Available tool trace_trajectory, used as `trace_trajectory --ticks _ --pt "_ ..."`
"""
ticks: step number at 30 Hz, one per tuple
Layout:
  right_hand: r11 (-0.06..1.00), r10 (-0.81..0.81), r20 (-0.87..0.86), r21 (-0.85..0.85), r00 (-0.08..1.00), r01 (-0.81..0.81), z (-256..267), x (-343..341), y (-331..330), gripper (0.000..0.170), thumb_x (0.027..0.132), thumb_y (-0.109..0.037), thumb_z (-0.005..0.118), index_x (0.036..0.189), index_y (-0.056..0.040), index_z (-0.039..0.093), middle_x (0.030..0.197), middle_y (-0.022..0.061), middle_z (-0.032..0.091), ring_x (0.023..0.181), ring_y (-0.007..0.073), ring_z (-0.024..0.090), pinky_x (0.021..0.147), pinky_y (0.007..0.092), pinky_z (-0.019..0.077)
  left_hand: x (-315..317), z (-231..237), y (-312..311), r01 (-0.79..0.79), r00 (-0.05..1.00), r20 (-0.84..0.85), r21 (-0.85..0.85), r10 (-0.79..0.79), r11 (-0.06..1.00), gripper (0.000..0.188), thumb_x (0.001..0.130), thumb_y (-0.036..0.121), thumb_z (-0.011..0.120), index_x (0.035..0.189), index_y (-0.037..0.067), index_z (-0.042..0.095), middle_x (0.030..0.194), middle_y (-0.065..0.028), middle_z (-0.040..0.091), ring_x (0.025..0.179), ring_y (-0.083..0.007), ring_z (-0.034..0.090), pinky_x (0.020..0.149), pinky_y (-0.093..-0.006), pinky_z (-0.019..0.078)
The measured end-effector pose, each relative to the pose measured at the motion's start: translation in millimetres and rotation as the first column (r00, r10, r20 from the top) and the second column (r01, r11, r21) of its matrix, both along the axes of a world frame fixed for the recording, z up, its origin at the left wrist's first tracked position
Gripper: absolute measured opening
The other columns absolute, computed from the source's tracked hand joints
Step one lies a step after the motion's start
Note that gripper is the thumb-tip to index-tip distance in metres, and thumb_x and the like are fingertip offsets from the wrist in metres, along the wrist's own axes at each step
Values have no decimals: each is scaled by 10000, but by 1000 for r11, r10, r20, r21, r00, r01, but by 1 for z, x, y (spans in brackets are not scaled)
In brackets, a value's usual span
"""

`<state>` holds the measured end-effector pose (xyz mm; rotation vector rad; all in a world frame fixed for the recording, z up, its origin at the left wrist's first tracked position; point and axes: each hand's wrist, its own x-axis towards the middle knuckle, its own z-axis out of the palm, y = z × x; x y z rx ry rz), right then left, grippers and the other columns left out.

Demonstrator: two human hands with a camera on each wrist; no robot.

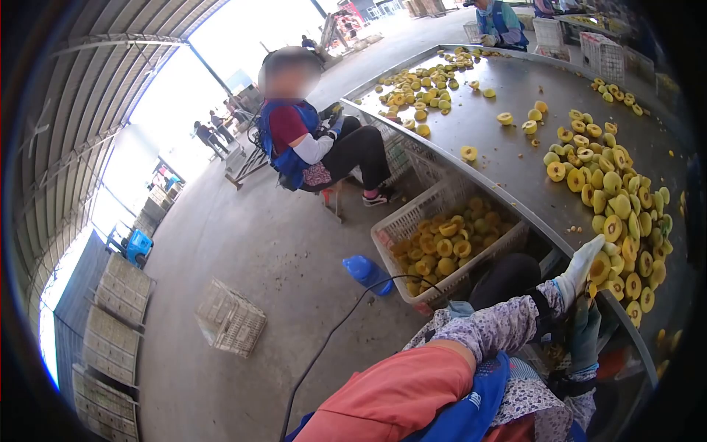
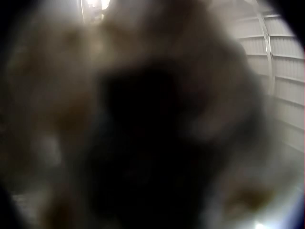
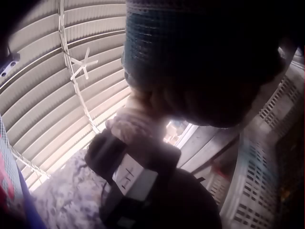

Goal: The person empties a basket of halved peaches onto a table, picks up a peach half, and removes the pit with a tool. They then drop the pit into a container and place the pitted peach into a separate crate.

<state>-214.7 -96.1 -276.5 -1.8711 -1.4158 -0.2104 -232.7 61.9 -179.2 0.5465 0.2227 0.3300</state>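
- Left hand [image 1: 579, 275], white-gloved, reaches over the near edge of the table [image 1: 508, 166] beside halved fruit [image 1: 612, 227]; I can't tell whether it grips any.
- Right hand [image 1: 585, 340], in a greenish glove, is just below; its grip is unclear.
- More fruit fills the crate [image 1: 398, 276].

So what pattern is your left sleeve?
The left sleeve is white with purplish flowers, clearest in the head view.
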Motion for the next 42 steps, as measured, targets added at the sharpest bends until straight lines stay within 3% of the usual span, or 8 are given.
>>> trace_trajectory --ticks 4,10,13,15,28,33,39,42 --pt "971 -40 -623 -207 781 -115 22 5 -1 293 1006 -221 543 1160 20 605 984 226 668 894 387 647 778 422 521 -28 28 37 -126 991 -37 124 132 984 369 980 512 513 1035 168 635 904 -33 684 718 -185 673 584 -328 548" --pt "859 -472 -204 -325 858 396 62 -14 4 267 940 -286 640 914 -20 648 765 272 646 776 447 657 651 504 516 -121 66 143 -498 761 43 679 648 540 274 972 323 588 965 67 687 868 -87 710 647 -185 658 598 -306 540" --pt "856 -495 -233 -300 837 422 75 -23 6 290 894 -331 690 935 -47 653 794 248 667 810 429 662 670 507 528 -145 65 186 129 408 -223 974 886 186 349 897 234 664 1104 -47 670 938 -101 714 837 -185 669 779 -304 532" --pt "874 -463 -311 -313 830 371 83 -24 11 297 903 -345 679 938 -52 642 798 247 666 815 432 658 665 506 525 -131 43 213 84 469 83 987 879 -138 438 873 272 693 1185 -32 649 1072 -133 695 963 -183 653 886 -309 506" --pt "877 -449 -415 -376 791 300 100 -9 4 232 905 -253 609 1039 -65 587 843 228 675 833 422 658 705 497 511 95 11 69 350 901 -147 803 409 -482 749 806 409 687 1412 30 463 1295 -213 602 1243 -333 555 1046 -393 438" --pt "868 -451 -403 -404 796 287 99 -9 12 247 875 -151 577 1114 -87 583 902 221 690 905 395 675 783 488 529 80 29 58 383 889 -217 836 404 -393 682 775 344 742 1337 32 516 1198 -194 640 1122 -327 621 979 -393 482" --pt "853 -512 -455 -168 728 495 101 -7 11 251 956 -300 617 974 -50 610 791 251 644 759 449 633 590 488 475 43 42 52 185 978 -198 710 -60 679 403 853 86 707 1231 21 583 1131 -80 640 1010 -189 631 864 -325 534" --pt "849 -455 -454 38 766 527 88 -4 19 218 964 -247 610 1009 -33 613 784 249 644 775 447 637 586 466 479 18 53 39 279 959 -201 540 -200 794 434 890 76 665 1302 10 545 1157 -95 628 1059 -204 626 890 -344 534"
